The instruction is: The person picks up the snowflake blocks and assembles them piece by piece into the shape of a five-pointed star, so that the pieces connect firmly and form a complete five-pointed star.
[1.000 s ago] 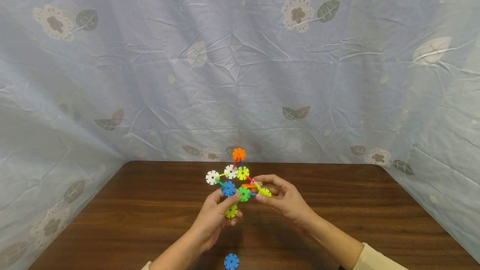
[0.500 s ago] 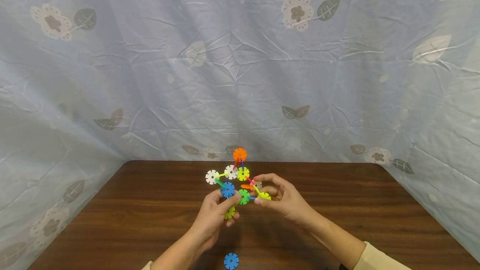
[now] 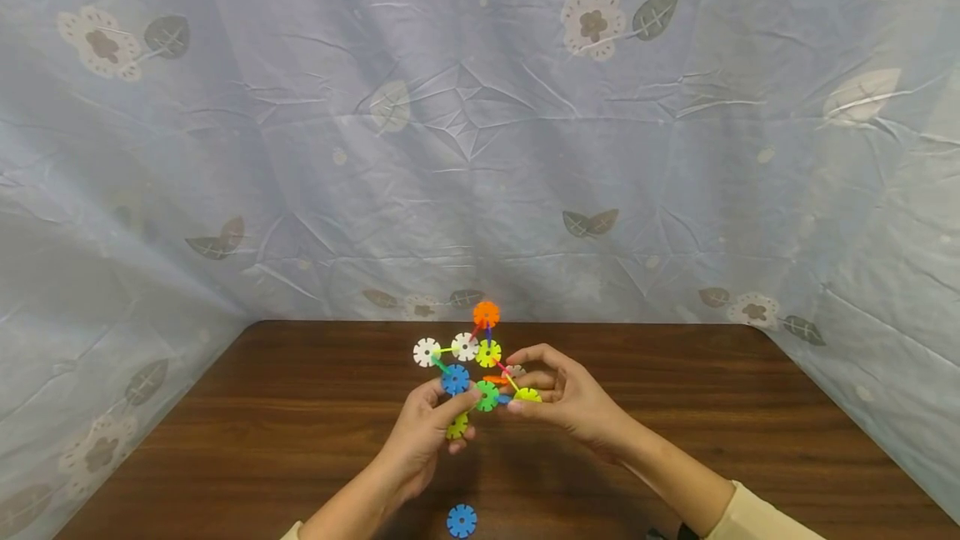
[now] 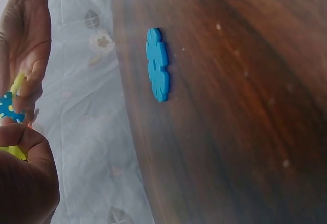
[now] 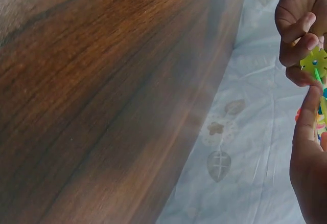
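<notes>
Joined notched discs make up a colourful assembly, held above the table by both hands. An orange disc (image 3: 486,314) tops it, with white discs (image 3: 427,352) at the left. My left hand (image 3: 422,437) grips it near the blue disc (image 3: 454,379) and green disc (image 3: 486,396), thumb across the front; a yellow-green disc (image 3: 457,426) shows by its fingers. On the other side my right hand (image 3: 573,398) pinches the yellow disc (image 3: 528,395) between thumb and fingers. Both hands partly cover the pieces in the left wrist and right wrist views.
A loose blue disc (image 3: 461,521) lies on the dark wooden table (image 3: 300,407) near its front edge, and shows larger in the left wrist view (image 4: 157,64). Patterned grey cloth (image 3: 465,190) hangs behind the table and at both sides. A small dark object (image 3: 684,532) is at the bottom edge.
The assembly's top has tilted slightly right and down, and the yellow disc at the right has dropped a little. Both hands keep their hold.
</notes>
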### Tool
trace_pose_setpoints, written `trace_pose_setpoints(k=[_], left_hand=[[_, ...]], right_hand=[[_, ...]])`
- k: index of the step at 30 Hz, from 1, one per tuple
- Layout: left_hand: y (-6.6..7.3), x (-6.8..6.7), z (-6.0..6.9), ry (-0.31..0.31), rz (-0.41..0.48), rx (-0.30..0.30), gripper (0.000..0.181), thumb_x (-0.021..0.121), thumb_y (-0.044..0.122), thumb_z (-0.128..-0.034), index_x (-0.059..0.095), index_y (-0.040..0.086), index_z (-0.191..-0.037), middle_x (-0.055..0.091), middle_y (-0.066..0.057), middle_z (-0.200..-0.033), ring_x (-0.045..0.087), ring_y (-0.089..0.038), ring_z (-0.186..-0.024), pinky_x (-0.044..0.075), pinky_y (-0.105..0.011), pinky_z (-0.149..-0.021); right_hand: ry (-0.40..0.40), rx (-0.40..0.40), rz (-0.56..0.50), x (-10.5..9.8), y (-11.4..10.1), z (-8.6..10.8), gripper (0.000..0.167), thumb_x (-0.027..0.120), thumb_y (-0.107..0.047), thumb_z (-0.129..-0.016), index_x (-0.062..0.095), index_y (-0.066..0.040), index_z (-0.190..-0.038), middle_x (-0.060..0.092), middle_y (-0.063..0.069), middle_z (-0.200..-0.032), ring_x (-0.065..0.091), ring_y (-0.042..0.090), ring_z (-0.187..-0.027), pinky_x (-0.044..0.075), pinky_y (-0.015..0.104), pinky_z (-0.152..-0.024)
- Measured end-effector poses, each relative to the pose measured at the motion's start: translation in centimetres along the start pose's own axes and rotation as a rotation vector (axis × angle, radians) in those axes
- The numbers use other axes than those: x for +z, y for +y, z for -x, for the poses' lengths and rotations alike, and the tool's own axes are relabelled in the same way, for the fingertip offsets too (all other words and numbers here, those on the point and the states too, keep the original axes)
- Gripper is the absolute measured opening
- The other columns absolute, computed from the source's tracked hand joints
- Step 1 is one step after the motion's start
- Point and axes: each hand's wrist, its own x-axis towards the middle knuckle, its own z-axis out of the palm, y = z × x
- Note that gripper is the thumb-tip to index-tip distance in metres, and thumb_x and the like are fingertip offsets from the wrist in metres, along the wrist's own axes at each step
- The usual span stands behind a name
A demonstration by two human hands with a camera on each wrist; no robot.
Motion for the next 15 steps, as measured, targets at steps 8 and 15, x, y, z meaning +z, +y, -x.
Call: trace_pose_setpoints(k=[8,15], left_hand=[[-0.14,0.17,-0.01,0.000,0.009,-0.001,0.009,0.070,0.017,-0.0991,0.064,0.010,-0.098,0.062,0.003,-0.093,0.060,-0.005,-0.061,0.044,-0.012,-0.051],[-0.25,0.47,-0.01,0.077,0.028,0.021,0.012,0.070,0.016,-0.0989,0.064,0.007,-0.102,0.065,0.005,-0.083,0.059,-0.005,-0.059,0.045,-0.013,-0.050]], right_hand=[[0.062,0.052,0.022,0.17,0.01,0.17,0.057,0.078,-0.012,-0.095,0.047,0.006,-0.140,0.074,0.012,-0.123,0.074,0.010,-0.088,0.062,0.026,-0.084],[0.116,0.072,-0.036,0.92,-0.20,0.21,0.058,0.077,-0.012,-0.096,0.045,0.009,-0.140,0.075,0.011,-0.121,0.077,0.011,-0.095,0.061,0.027,-0.090]])
